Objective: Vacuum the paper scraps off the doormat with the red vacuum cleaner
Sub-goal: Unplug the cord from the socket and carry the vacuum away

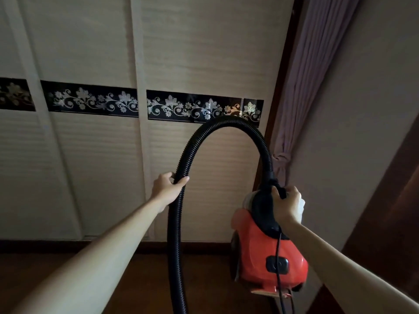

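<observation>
The red vacuum cleaner (pixel 267 252) hangs at the lower right of the frame, lifted clear of the dark wooden floor (pixel 68 259), with the right hand (pixel 286 207) closed in a full grip round the black carry handle on top of it. The left hand (pixel 169 185), left of centre, is wrapped shut round the black ribbed hose (pixel 192 143), which arches up from the vacuum's front, over the middle of the frame, and drops straight down past the bottom edge. Its long run below the left grip lies vertical, and the nozzle end is out of view. Neither the doormat nor the paper scraps show anywhere; the view takes in only the pale wardrobe doors (pixel 90 53) and a curtain (pixel 317 64) at the upper right. Judging from this, the mat lies somewhere outside the frame, so the body must be carried there and set down first, and the left hand, already on the hose, is the one placed to steer the nozzle.
</observation>
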Motion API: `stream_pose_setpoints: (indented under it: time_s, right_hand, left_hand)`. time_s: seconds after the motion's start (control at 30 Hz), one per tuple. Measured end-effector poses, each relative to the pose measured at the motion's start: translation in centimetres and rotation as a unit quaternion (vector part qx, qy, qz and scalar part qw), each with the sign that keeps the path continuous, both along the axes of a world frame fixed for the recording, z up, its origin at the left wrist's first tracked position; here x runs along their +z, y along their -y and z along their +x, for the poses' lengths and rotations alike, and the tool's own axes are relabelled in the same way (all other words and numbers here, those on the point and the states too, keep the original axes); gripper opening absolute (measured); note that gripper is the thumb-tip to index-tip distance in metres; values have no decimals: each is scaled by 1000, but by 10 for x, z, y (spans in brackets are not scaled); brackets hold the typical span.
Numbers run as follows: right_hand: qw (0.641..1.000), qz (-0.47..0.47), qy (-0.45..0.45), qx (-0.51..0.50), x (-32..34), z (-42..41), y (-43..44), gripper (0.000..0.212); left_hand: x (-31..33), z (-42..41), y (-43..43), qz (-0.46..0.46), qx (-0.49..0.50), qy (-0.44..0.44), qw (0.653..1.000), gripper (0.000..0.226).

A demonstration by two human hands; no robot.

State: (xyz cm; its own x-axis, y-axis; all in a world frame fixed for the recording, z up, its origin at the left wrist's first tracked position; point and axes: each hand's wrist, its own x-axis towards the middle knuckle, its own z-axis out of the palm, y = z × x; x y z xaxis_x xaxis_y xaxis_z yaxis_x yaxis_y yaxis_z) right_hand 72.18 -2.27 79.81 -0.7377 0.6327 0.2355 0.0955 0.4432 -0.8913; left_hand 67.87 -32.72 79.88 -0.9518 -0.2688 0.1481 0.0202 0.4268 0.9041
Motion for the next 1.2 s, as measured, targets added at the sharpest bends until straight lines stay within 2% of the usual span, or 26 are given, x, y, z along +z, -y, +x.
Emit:
stream_pose_setpoints:
  time_s: [0.3, 0.77, 1.2]
  right_hand:
    - [1000, -7, 15, -6, -43, -100, -1, 28]
    - [995, 11, 58, -75, -114, -275, -29, 29]
    - [982, -5, 121, -143, -146, -341, -54, 25]
  left_hand:
    - [-22, -118, -8, -18, -15, 14, 1000, 28]
    - [-83, -349, -74, -145, -68, 18, 987, 33]
    - [-120, -455, -114, -106, -175, 15, 979, 32]
